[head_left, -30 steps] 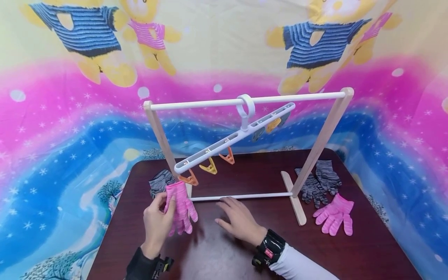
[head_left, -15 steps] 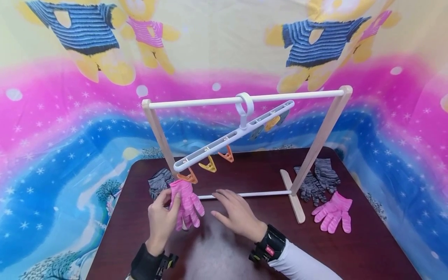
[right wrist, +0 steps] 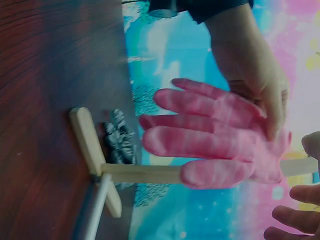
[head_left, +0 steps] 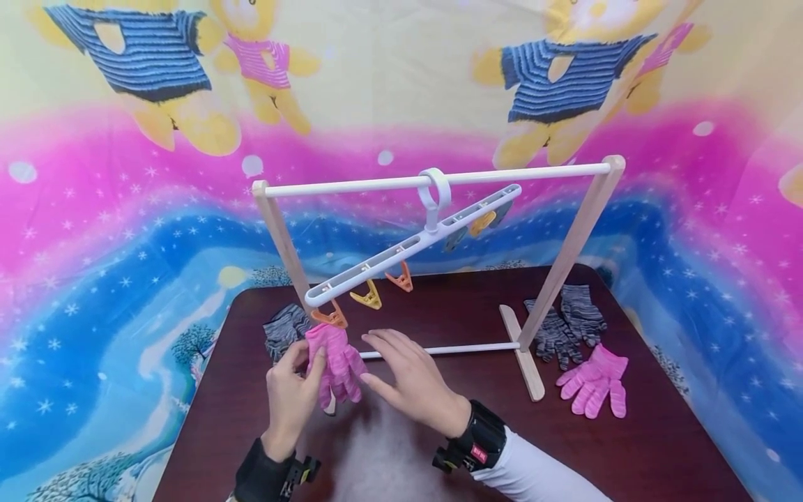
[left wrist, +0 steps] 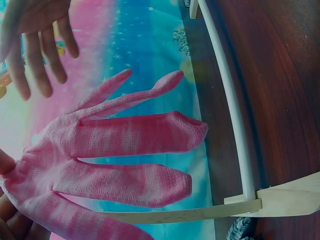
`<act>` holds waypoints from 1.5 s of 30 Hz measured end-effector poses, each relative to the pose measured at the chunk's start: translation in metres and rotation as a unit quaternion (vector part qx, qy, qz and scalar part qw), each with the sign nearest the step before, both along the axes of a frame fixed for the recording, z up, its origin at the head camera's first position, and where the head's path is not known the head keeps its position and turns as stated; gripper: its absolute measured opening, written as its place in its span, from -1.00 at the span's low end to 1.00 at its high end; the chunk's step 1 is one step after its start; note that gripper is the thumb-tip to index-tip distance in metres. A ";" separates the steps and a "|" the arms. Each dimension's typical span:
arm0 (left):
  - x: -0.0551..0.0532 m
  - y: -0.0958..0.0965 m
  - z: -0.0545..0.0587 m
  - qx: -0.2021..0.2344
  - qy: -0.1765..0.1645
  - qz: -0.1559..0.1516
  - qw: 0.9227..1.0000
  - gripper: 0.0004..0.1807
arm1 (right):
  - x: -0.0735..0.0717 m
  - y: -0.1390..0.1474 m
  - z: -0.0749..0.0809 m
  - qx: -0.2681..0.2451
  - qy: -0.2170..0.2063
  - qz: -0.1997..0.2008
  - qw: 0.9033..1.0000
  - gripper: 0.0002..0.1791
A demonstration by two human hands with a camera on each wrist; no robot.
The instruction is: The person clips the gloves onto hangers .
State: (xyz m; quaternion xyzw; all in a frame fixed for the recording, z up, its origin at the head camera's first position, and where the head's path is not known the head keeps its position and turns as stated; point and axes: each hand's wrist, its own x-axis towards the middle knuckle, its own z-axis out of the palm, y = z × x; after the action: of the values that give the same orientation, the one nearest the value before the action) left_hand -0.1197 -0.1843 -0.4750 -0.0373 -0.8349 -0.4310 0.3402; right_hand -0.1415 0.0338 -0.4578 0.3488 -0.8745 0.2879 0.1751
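The left hand (head_left: 290, 397) pinches a pink glove (head_left: 337, 362) near its cuff, and the right hand (head_left: 415, 385), fingers extended, holds nothing beside it, over the table's (head_left: 216, 418) left half. The step looks like lining the cuff up beneath the hanger's (head_left: 433, 236) end orange clip (head_left: 330, 316); the next move seems to call for squeezing that clip apart.

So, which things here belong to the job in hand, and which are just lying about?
Likely in the job:
Pink knit glove, pinched by the left hand
Long white plastic clip hanger
White-railed wooden stand, bearing the hanger

Seemingly lying about, untouched:
Second pink knit glove
Mottled grey knit gloves, both sides of the stand
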 end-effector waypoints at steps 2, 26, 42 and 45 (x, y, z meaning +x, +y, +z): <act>0.000 0.000 0.001 0.002 -0.001 0.000 1.000 -0.85 | 0.001 -0.002 0.004 -0.005 0.002 0.006 1.000 -0.37; 0.002 0.001 -0.002 0.003 -0.014 -0.006 1.000 -0.82 | 0.000 -0.024 0.040 -0.075 -0.016 0.006 0.997 -0.27; 0.003 0.001 -0.004 0.000 -0.010 -0.009 1.000 -0.84 | -0.006 -0.039 0.053 -0.116 -0.031 0.018 0.993 -0.26; 0.004 0.000 -0.003 -0.001 -0.009 -0.008 1.000 -0.84 | -0.007 -0.041 0.055 -0.131 -0.033 0.018 0.991 -0.27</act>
State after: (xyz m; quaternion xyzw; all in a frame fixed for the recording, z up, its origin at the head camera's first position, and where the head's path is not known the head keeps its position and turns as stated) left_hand -0.1162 -0.1843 -0.4785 -0.0406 -0.8383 -0.4330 0.3288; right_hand -0.1487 -0.0076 -0.4028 0.3290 -0.8282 0.4144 0.1850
